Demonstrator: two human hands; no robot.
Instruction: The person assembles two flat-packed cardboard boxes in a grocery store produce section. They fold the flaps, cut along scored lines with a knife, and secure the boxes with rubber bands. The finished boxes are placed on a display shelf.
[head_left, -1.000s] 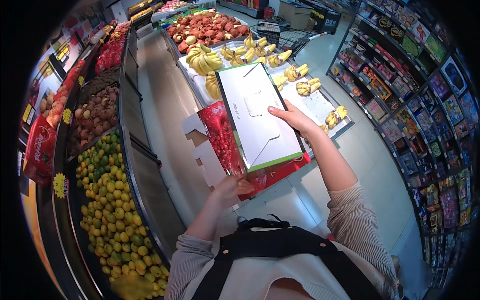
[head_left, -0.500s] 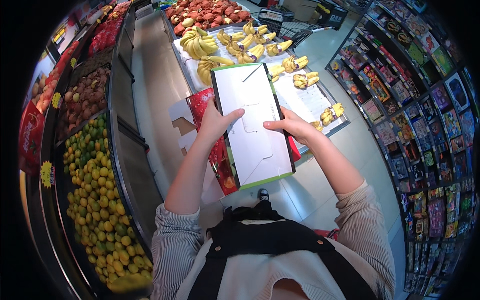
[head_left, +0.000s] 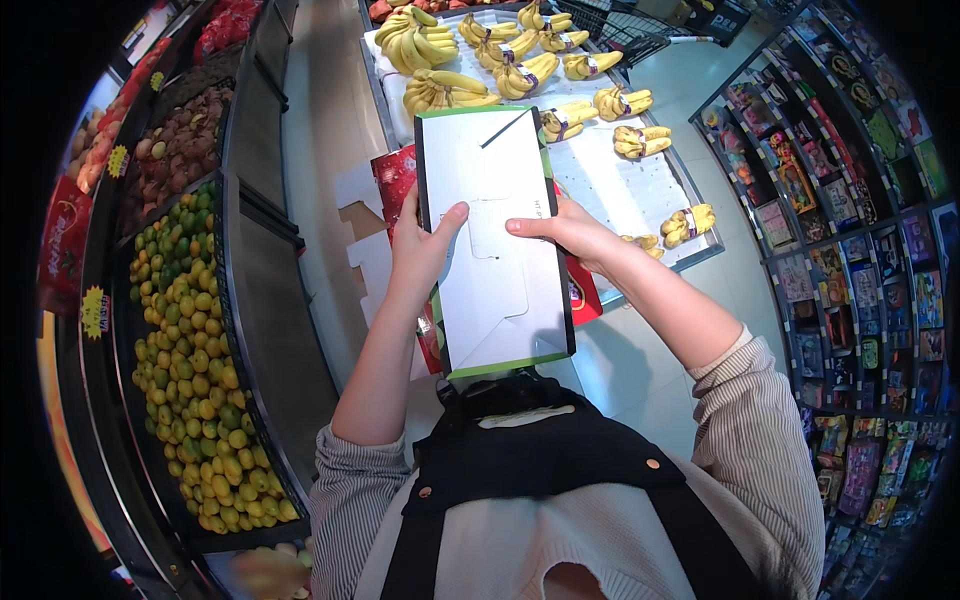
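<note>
White carton (head_left: 500,300), green and black edges, was up in both hands, just ahead of the person's black bib (head_left: 540,455). Left hand (head_left: 420,245): thumb flat on the white face, fingers bent round the left edge, tips hidden. Right hand (head_left: 585,238): mirrored grip on the right edge, partly closed, fingertips also out of my sight. Red printed carton (head_left: 396,178) sat below, pale flaps (head_left: 372,268) out to the left; couldn't tell if the two touched. Banana stand (head_left: 615,185) stood beyond, citrus bin (head_left: 200,370) left, packed shelving (head_left: 850,280) right.
</note>
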